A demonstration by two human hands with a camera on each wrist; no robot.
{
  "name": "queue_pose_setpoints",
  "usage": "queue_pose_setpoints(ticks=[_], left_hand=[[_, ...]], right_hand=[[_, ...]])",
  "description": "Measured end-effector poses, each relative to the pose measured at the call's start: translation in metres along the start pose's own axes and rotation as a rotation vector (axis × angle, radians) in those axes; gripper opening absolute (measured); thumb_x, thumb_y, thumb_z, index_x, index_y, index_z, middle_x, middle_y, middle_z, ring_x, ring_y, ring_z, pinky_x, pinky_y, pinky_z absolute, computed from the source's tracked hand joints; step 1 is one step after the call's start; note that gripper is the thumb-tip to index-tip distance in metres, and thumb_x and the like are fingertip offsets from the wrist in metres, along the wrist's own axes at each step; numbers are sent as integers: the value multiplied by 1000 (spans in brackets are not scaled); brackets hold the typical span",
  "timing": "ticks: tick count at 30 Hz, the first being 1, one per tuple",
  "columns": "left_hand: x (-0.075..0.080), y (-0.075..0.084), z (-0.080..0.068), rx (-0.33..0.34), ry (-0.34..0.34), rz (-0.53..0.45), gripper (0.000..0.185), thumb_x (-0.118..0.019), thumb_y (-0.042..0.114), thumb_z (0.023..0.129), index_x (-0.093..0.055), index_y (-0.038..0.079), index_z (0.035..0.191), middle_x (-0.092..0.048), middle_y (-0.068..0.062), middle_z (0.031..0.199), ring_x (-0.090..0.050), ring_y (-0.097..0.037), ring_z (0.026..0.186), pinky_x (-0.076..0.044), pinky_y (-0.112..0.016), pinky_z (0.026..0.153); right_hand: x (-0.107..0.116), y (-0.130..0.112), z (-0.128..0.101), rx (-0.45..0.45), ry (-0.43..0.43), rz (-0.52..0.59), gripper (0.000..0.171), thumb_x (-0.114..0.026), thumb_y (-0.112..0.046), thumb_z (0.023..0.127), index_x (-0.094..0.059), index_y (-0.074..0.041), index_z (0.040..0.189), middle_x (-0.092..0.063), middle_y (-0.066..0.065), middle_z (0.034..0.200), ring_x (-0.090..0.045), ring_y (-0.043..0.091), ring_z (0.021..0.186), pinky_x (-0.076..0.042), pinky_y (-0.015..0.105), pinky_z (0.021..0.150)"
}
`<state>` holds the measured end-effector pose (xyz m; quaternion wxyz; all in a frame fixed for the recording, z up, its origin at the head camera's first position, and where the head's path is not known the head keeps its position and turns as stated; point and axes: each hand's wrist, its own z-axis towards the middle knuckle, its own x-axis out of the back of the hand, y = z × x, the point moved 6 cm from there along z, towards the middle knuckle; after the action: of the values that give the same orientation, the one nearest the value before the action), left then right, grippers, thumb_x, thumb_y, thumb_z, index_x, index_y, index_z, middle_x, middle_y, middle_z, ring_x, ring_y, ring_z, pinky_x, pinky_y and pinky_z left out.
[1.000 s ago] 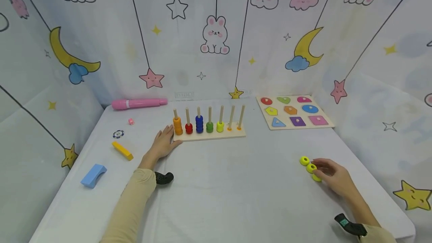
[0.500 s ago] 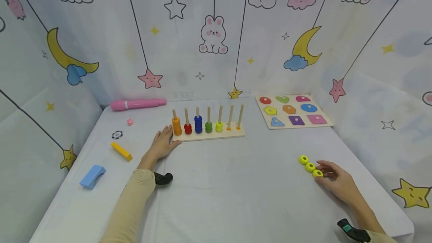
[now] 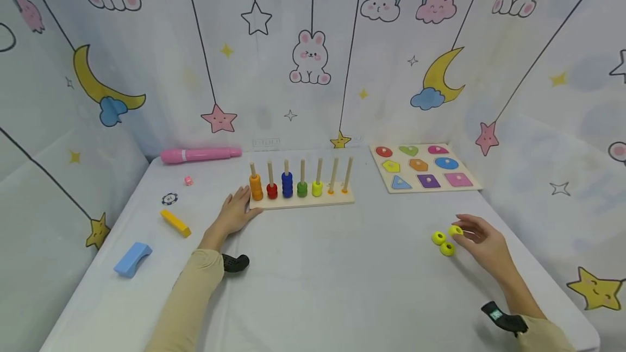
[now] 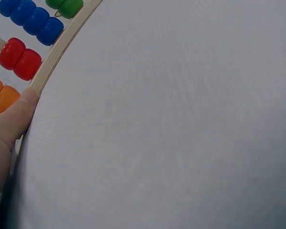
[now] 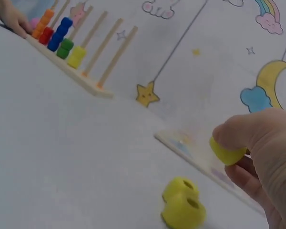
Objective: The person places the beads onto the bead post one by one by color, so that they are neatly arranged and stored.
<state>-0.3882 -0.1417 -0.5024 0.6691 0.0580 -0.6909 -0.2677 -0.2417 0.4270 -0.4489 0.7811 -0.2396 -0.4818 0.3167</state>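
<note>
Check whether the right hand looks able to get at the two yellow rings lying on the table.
Probably yes. The right hand pinches one yellow ring, and the two loose yellow rings lie just beside its fingertips on bare table, nothing between.

Children's play corner, cartoon bunny-and-rainbow backdrop (image 3: 313,58), bead rack (image 3: 300,186), shape puzzle (image 3: 423,166)

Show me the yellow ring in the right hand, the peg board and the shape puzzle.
yellow ring (image 5: 227,153), right wrist view, on its yellow side below the thumb.
peg board (image 3: 313,201), head view, on the bare front edge of its wooden base.
shape puzzle (image 3: 435,186), head view, on its front wooden rim.
</note>
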Motion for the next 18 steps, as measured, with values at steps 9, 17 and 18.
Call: queue_pose_setpoints(ticks=[9,17,18], left_hand=[[1,2,-1,-15,10,-1,78,-52,43,95,-22,-9,145,-19,-23,152,-11,-37,141,-2,-53,113],[0,-3,3,-27,19,9,78,-52,44,95,-23,-9,145,-19,-24,152,-11,-38,141,-2,-54,113],[0,-3,2,-26,20,5,78,-52,44,95,-23,-9,145,-19,-24,152,-11,-38,141,-2,-53,113]], right_hand=[[-50,-90,62,80,-98,152,41,-66,-4,88,-52,0,126,-61,18,117,-57,18,107,-47,23,90],[-100,-166,114,219,-167,208,38,-64,5,86,-54,6,122,-62,23,113,-58,35,106,-48,44,91],[-106,-173,119,232,-169,215,37,-64,5,86,-54,6,122,-62,23,113,-59,34,106,-48,44,91]])
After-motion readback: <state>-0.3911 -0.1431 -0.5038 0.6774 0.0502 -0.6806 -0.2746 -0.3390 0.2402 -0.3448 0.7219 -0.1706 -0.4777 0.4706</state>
